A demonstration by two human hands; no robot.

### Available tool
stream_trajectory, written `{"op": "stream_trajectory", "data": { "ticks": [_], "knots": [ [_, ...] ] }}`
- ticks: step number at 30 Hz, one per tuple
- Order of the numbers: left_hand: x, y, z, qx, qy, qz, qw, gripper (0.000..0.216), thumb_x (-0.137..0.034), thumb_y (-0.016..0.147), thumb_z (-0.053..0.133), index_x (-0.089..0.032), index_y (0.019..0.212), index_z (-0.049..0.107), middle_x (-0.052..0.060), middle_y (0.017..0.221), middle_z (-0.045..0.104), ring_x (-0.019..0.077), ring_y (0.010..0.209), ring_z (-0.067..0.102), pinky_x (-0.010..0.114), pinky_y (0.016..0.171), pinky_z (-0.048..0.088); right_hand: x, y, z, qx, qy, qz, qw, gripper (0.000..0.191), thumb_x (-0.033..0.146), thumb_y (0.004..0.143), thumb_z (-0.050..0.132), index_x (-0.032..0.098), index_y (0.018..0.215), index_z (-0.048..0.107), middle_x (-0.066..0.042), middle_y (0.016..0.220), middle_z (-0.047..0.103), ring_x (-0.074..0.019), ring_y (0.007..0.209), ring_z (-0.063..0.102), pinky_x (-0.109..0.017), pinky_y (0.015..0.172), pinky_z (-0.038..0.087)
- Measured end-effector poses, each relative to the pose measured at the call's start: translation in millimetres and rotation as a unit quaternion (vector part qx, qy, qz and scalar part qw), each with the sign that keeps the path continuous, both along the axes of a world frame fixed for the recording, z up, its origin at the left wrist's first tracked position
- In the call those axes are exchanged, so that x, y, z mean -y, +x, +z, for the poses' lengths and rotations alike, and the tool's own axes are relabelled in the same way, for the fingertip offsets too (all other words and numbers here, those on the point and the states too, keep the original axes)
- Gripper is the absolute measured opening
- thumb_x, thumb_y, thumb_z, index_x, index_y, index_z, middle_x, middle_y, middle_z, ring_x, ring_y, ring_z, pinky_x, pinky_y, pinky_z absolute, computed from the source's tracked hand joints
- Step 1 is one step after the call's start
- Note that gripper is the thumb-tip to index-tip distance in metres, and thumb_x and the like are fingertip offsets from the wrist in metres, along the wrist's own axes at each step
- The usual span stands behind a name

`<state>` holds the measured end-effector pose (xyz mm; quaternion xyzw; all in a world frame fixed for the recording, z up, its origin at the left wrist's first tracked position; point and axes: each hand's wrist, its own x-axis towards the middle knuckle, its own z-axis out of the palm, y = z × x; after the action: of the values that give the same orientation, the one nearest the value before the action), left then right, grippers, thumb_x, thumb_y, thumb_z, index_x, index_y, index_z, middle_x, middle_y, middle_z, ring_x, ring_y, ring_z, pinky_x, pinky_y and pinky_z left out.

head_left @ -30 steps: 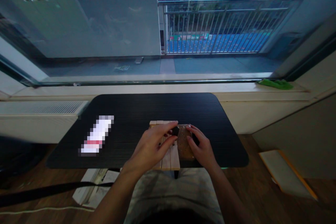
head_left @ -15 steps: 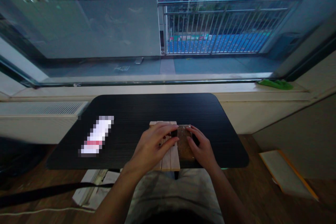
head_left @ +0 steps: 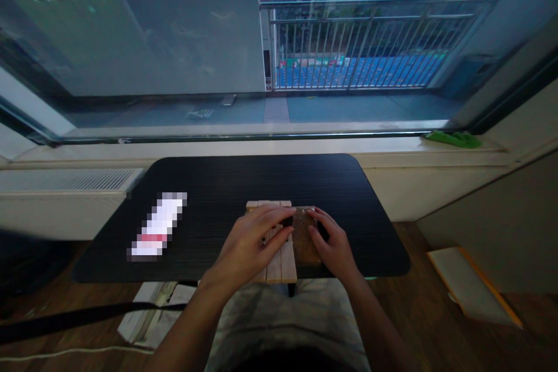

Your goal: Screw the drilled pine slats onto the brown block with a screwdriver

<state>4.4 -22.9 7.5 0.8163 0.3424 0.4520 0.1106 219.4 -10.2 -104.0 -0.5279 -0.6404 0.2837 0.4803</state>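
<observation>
Left hand [head_left: 253, 238]: over board [head_left: 280, 264], thumb and fingertips apart; cannot tell if gripping.
Right hand [head_left: 335, 241]: fingertips apart, on slab [head_left: 305, 247].
Slab: brown, beside board.

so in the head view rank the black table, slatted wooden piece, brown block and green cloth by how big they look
1. Black table
2. Slatted wooden piece, partly hidden by the left hand
3. Brown block, partly behind the right hand
4. Green cloth, farther off

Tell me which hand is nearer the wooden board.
Left. The left hand is over the wooden board; the right hand is off its right side, at the right edge of the brown slab.
</observation>
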Motion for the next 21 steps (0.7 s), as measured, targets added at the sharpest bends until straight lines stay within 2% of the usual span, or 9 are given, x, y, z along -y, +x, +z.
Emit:
{"op": "stream_trajectory", "data": {
  "ticks": [11, 21],
  "knots": [
    [1.5, -1.1, 1.8, -0.013, -0.005, 0.003, 1.000, 0.031, -0.016, 0.096, 0.062, -0.023, 0.126, 0.063, 0.006, 0.111, 0.077, 0.0161, 0.097, 0.074, 0.033, 0.091, 0.061, -0.5, 1.0, -1.9, -0.001, 0.000, 0.005, 1.000, 0.034, 0.031, 0.089, 0.059, 0.026, 0.121, 0.072, -0.012, 0.137, 0.066, -0.0292, 0.129, 0.060, -0.055, 0.115, 0.043],
    [1.3, -1.4, 1.8, -0.012, -0.012, 0.000, 1.000, 0.033, -0.014, 0.095, 0.061, -0.023, 0.127, 0.063, 0.006, 0.110, 0.077, 0.0167, 0.093, 0.075, 0.033, 0.086, 0.062, -0.7, 0.8, -1.0, 0.000, -0.003, 0.004, 1.000, 0.034, 0.031, 0.089, 0.059, 0.027, 0.121, 0.072, -0.011, 0.137, 0.066, -0.0292, 0.129, 0.060, -0.055, 0.114, 0.043]
  ]
}}
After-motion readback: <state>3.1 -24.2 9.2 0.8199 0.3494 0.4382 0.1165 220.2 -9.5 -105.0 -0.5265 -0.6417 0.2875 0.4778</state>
